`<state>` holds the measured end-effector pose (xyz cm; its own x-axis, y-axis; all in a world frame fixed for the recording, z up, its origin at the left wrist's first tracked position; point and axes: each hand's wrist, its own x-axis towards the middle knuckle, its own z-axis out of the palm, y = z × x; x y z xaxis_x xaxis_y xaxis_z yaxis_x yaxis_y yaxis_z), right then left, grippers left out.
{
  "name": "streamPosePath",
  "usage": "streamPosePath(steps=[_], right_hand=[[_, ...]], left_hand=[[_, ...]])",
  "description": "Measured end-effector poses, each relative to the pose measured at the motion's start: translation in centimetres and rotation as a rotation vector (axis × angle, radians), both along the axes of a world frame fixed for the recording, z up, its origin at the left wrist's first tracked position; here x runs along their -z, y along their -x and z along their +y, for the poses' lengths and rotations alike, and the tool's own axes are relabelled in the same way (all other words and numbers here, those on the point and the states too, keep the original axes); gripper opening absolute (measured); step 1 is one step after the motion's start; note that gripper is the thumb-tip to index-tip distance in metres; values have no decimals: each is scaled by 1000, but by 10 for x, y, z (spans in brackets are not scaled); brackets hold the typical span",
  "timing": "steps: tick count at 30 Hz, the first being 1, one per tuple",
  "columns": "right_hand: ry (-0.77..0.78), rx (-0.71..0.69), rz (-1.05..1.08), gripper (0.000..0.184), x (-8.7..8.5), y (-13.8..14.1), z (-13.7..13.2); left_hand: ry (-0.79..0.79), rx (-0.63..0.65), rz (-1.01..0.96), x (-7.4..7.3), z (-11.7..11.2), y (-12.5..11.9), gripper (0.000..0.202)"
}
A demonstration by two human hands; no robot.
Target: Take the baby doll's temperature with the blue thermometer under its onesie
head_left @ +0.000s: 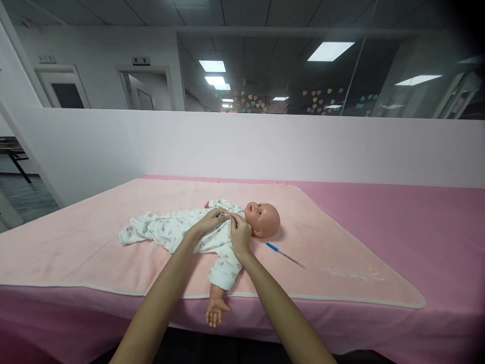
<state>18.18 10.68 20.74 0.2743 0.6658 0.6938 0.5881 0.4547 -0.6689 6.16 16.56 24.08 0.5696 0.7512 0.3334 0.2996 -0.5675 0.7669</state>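
Observation:
A baby doll [270, 220] lies on its back with its head to the right, dressed in a white patterned romper [168, 230]. At the chest, just below the neck, my left hand [212, 221] is closed with its fingertips pinching the cloth of the romper's front. Close against it, my right hand [241, 235] also pinches the romper near the collar. A small white edge or tie shows between the fingertips, too small to make out. One doll arm stretches toward me, its hand [216, 311] hanging over the front edge.
Beside the doll's head lies a thin thermometer-like stick with a blue cap [272, 246]. A peach blanket [91, 253] with a pale border covers the pink-draped table [450, 253]. Behind it rises a low white partition [265, 146] with glass above.

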Motion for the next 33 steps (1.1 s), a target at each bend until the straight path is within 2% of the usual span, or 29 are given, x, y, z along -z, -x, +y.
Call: streamPosePath(steps=[5,14,22,26,33], right_hand=[[11,-6,-11,29,2,-1,1],[10,-31,34,29,3,-3,3],[37,13,48,25,2,-3,2],[40,-3,98,21,3,-3,3],[20,-44,239,12,5,-3,5]], left_hand=[[-31,-23,30,-2,-2,-1,39],[-83,-55,54,0,-1,-4,37],[-102,-49,62,-7,-19,-3,32],[-134,-75,55,-6,-20,-4,32],[-165,-9,19,-5,-16,-2,30]])
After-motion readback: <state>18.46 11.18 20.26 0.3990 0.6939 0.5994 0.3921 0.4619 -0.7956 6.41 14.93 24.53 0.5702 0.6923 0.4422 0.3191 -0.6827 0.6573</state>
